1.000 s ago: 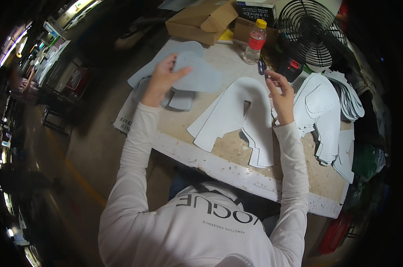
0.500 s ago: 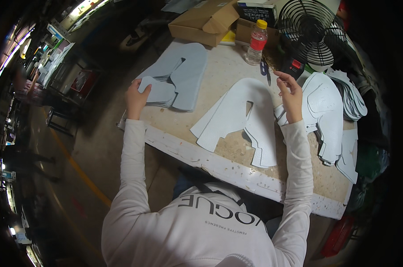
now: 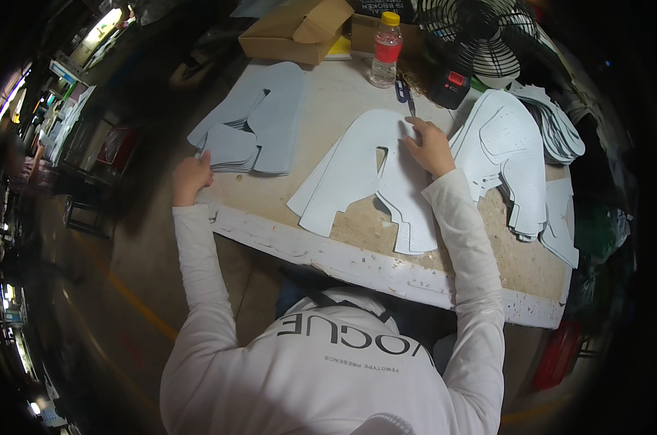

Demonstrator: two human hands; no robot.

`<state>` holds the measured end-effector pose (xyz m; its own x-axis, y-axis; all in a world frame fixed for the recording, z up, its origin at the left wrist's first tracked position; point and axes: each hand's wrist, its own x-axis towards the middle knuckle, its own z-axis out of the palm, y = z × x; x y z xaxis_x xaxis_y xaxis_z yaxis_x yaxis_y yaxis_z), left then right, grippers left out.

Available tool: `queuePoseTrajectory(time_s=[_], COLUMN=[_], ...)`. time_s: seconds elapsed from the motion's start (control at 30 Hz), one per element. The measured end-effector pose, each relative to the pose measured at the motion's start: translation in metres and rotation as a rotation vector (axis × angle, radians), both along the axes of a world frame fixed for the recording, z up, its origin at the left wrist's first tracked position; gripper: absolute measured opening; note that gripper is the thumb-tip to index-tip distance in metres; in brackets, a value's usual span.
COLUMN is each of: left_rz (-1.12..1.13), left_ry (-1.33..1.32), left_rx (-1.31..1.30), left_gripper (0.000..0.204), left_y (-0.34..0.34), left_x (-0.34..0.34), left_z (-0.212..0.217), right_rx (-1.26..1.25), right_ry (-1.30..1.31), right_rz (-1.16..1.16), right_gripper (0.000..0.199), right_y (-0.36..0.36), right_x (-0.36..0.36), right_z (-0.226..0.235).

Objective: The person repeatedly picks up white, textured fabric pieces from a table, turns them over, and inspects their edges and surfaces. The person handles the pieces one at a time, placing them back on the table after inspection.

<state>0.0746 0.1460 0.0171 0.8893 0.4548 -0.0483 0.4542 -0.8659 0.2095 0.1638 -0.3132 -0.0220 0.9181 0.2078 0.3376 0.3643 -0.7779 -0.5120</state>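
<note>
A large white cut-out piece lies flat in the middle of the worn workbench. My right hand rests on its upper right part, fingers spread, next to blue-handled scissors. My left hand sits at the bench's left edge, curled against the near corner of a stack of pale grey-blue cut pieces. Whether it pinches a piece I cannot tell. A second pile of white perforated pieces lies to the right of my right hand.
At the back of the bench stand a plastic bottle with a yellow cap, a cardboard box, a black fan and a small black device with a red button. More white pieces fan out at the far right.
My left hand has come down from the raised grey-blue piece to the bench's left edge; the piece now lies on its stack. My right hand has lowered onto the white piece.
</note>
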Motion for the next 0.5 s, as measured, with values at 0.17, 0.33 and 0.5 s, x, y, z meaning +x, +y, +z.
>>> queuePoseTrajectory(time_s=[0.17,0.33,0.5], left_rz=[-0.027,-0.586,-0.686], left_ry=[-0.322,-0.366,-0.544], left_rx=[0.243,-0.377,-0.194], left_gripper=[0.042,0.025,0.036], left_y=[-0.047,-0.151,-0.184], left_x=[-0.015,-0.014,-0.013], left_z=[0.027,0.001,-0.026], right_rx=[0.203,0.001,0.224], right_ry=[0.143,0.132,0.21], right_rz=[-0.124,-0.202,-0.04], right_gripper=[0.061,0.061,0.034], right_y=[0.005,0.005,0.002], right_x=[0.001,-0.004,-0.012], right_z=[-0.007,-0.012,0.018])
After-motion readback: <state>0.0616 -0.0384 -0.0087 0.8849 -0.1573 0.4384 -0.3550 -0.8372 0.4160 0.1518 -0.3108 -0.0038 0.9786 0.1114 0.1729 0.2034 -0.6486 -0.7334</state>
